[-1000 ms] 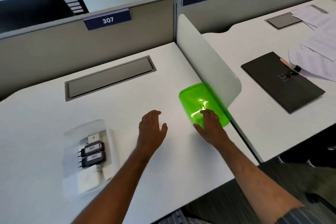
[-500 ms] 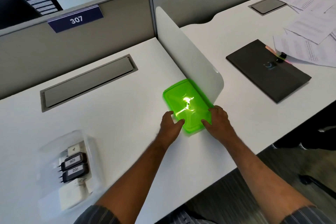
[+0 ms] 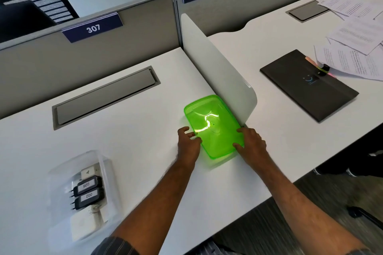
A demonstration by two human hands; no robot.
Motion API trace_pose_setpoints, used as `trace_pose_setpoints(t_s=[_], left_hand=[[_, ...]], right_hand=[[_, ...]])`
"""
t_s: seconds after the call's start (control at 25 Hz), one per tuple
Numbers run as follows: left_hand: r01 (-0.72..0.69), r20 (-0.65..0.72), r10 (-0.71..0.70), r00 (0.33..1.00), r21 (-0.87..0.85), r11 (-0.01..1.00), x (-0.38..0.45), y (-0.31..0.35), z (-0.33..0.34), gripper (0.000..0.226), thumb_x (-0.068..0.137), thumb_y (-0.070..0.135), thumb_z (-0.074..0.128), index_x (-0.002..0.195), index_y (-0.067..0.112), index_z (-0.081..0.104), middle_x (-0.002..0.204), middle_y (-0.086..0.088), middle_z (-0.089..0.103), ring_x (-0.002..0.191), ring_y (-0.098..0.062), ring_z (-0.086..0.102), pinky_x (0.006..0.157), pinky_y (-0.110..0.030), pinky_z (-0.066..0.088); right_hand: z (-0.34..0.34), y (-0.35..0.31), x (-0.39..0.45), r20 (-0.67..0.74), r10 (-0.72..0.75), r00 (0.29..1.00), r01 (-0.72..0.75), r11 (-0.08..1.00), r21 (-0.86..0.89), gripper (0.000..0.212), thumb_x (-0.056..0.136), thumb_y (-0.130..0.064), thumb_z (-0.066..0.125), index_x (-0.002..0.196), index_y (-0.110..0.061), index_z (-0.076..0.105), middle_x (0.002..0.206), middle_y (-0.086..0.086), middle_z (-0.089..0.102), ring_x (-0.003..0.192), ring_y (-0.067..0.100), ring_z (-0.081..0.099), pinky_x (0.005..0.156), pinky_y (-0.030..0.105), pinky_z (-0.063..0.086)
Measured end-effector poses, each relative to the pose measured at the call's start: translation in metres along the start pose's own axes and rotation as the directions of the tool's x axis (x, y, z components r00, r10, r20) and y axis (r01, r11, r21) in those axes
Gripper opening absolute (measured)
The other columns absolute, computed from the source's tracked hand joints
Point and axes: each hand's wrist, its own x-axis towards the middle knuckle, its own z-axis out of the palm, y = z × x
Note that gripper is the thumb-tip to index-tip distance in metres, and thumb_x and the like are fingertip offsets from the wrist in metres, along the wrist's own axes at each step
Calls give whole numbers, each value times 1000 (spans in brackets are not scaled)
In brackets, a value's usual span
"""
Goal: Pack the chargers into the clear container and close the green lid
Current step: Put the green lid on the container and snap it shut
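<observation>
The clear container [image 3: 83, 194] is sitting at the desk's left — chargers [image 3: 88, 191] lying inside, uncovered. Well apart, the left hand [image 3: 187, 144] and right hand [image 3: 251, 144] are gripping the green lid's [image 3: 213, 128] opposite edges beside the white divider [image 3: 217, 72].
</observation>
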Motion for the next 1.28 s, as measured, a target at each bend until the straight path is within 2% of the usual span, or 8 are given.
trace_pose_setpoints(t_s=[0.2, 0.4, 0.6, 0.72, 0.84, 0.96, 1.08, 1.28], left_hand=[[-64, 16, 64, 998, -9, 998, -8, 12, -26, 66, 83, -16, 66, 143, 4, 46, 120, -17, 68, 92, -27, 64, 73, -37, 54], [-189, 0, 189, 982, 1, 982, -21, 25, -60, 68, 83, -14, 68, 143, 11, 51, 115, -10, 71, 95, -23, 65, 76, -35, 54], [-312, -57, 313, 948, 18, 950, -31, 32, -101, 62, 81, -12, 70, 129, 26, 63, 103, 1, 71, 80, -16, 66, 74, -31, 55], [-355, -107, 352, 930, -6, 935, -37, 32, -127, 49, 84, -6, 71, 120, 27, 69, 103, 5, 72, 72, 0, 69, 77, -33, 59], [-396, -173, 383, 907, -47, 917, -43, 33, -149, 34, 91, 2, 71, 121, 18, 72, 107, 3, 76, 78, 4, 71, 88, -38, 60], [-403, -234, 370, 899, -110, 909, -52, 34, -172, 26, 93, 12, 72, 112, 28, 77, 98, 13, 81, 83, 0, 72, 85, -26, 57], [-418, -289, 366, 884, -140, 898, -59, 30, -192, 28, 94, 8, 69, 111, 29, 76, 89, 18, 80, 77, -1, 66, 74, -14, 52], [-496, -330, 432, 839, -139, 857, -75, 27, -226, 38, 93, -3, 69, 108, 30, 78, 108, 16, 80, 96, -1, 73, 87, -13, 54]], right_hand=[[-3, -9, 4, -50, -15, 999, 22, 989, 147, 70, 78, -17, 84, 137, 0, 49, 119, 19, 60, 108, 42, 57, 91, 47, 46], [-8, -38, 5, -154, -111, 982, 154, 939, 307, 70, 86, -17, 79, 146, -2, 46, 107, 18, 63, 93, 33, 57, 90, 42, 44], [-16, -75, 7, -112, -170, 979, 202, 882, 425, 45, 93, -24, 72, 135, -13, 62, 104, 11, 60, 92, 28, 59, 84, 40, 52], [-19, -94, 4, -70, -190, 979, 200, 867, 455, 37, 96, -31, 67, 131, -22, 65, 95, 4, 59, 81, 19, 58, 77, 35, 50], [-20, -118, -5, 55, -172, 984, 97, 760, 642, 31, 100, -29, 60, 129, -20, 65, 85, 3, 67, 69, 12, 58, 65, 31, 50], [-20, -145, -17, 130, -203, 970, 23, 616, 787, 23, 105, -19, 50, 123, -16, 64, 96, 4, 74, 77, 15, 67, 58, 25, 49], [-23, -165, -29, 187, -250, 950, -45, 483, 875, 25, 108, -20, 44, 121, -20, 65, 111, 8, 74, 92, 23, 72, 67, 35, 56], [-14, -194, -46, 241, -311, 919, -106, 394, 913, 31, 109, -29, 38, 125, -24, 65, 112, -9, 72, 98, 17, 72, 79, 48, 62]])
